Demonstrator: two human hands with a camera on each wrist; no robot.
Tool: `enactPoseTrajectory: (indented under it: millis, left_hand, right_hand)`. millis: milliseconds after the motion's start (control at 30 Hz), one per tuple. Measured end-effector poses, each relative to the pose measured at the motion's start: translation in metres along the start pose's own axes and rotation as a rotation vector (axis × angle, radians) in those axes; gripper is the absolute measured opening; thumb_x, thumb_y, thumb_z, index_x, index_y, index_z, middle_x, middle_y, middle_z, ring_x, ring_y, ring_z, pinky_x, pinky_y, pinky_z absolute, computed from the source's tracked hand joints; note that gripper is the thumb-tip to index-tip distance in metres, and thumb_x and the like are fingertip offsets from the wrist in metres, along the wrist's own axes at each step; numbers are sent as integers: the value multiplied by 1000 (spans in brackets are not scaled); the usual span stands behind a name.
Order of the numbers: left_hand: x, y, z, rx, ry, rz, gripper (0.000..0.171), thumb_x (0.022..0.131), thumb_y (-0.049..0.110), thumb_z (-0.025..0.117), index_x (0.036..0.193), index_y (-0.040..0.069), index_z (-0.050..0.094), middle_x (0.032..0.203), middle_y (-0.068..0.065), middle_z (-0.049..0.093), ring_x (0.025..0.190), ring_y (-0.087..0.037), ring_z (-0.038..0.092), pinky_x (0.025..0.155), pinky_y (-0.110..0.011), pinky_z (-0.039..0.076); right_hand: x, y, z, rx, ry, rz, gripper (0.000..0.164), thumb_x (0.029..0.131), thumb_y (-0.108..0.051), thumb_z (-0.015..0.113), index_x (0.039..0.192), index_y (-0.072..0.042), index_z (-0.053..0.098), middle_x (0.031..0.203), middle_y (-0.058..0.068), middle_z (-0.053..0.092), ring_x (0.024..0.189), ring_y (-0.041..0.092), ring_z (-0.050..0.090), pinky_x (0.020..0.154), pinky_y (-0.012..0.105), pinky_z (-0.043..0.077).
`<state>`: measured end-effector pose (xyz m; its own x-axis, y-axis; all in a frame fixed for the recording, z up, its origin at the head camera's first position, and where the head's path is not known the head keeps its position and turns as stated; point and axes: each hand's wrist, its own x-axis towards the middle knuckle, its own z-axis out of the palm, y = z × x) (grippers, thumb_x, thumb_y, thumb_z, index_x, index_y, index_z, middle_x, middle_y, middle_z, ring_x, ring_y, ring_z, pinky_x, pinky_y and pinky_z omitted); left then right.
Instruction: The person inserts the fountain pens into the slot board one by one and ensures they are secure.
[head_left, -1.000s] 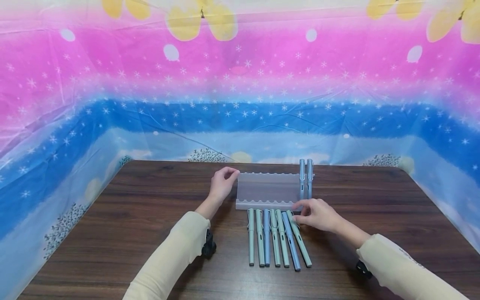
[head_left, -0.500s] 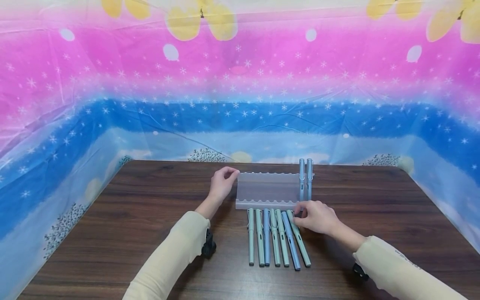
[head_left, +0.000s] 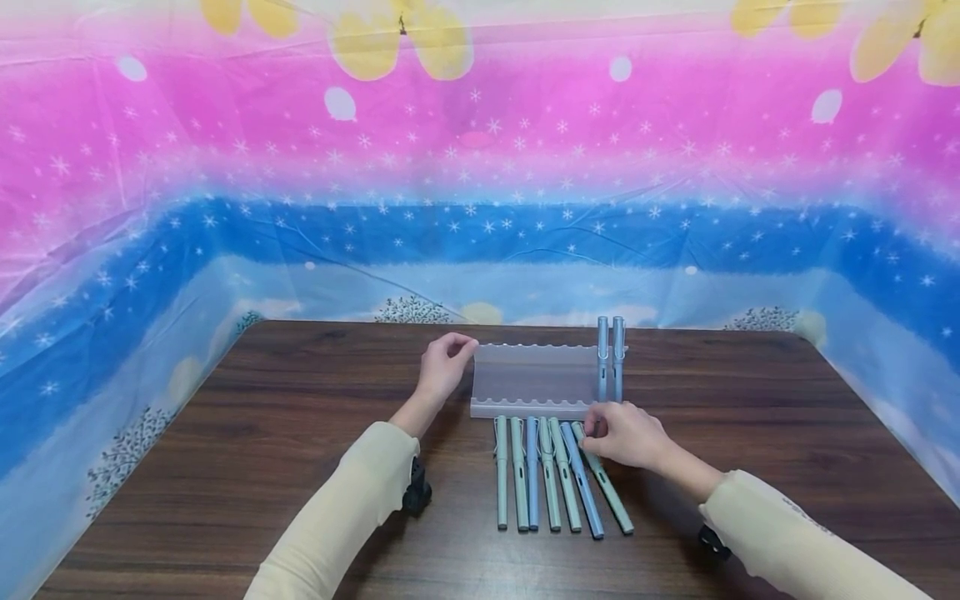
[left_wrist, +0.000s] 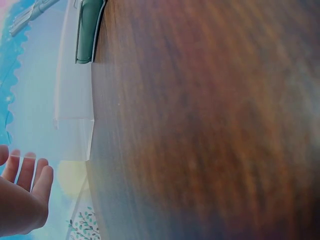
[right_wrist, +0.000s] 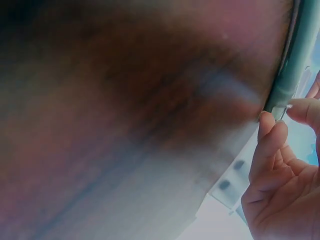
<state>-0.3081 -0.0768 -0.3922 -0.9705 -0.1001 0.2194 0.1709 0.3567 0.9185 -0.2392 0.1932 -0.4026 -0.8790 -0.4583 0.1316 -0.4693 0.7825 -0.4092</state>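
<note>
– Seven pens [head_left: 551, 479] on the table [head_left: 210, 467], by the head camera?
– Yes, five green and two blue, lying side by side between the clear rack [head_left: 536, 375] and the table's near edge. The rack stands closer to the far edge, with two pale-blue pens [head_left: 602, 367] upright at its right end.
– And the hands?
– The left hand [head_left: 442, 365] pinches the rack's upper left corner. The right hand [head_left: 628, 433] grips the rightmost green pen [head_left: 607, 488] by its upper end; that pen slants, its lower end pointing toward the table's near right corner.
– What does the left wrist show?
– One green pen's end just beside the rack's front lip, and fingertips at the rack's side. How firmly they hold, I can't tell.
– Right wrist?
– Thumb and fingertips clasp the end of the rightmost green pen. Below, the tabletop is blurred.
</note>
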Motion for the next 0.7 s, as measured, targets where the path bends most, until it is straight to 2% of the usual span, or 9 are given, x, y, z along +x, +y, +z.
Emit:
enactPoseTrajectory:
  millis: [200, 433, 700]
  left_hand:
    - [1, -1, 1, 5, 2, -7, 19, 87, 20, 57, 94, 3, 63, 91, -7, 60, 85, -21, 53, 75, -34, 43]
    - [1, 0, 1, 5, -2, -5, 18, 87, 19, 57, 93, 3, 63, 90, -7, 60, 84, -20, 53, 74, -34, 43]
    - [1, -1, 1, 6, -4, -10, 19, 87, 20, 57, 94, 3, 63, 91, -7, 60, 85, -21, 53, 75, -33, 43]
  right_hand:
    - [-2, 5, -1, 31, -39, 3, 19, 75, -20, 68, 79, -14, 50, 60, -9, 47, 49, 7, 42, 41, 25, 33]
    - [-5, 11, -5, 185, -124, 7, 35, 78, -24, 67, 100, -6, 47, 63, -4, 50, 49, 12, 45, 44, 27, 37]
    - [-7, 13, -3, 131, -158, -34, 44, 79, -27, 66, 114, -8, 50, 62, -6, 48, 48, 8, 43, 42, 25, 36]
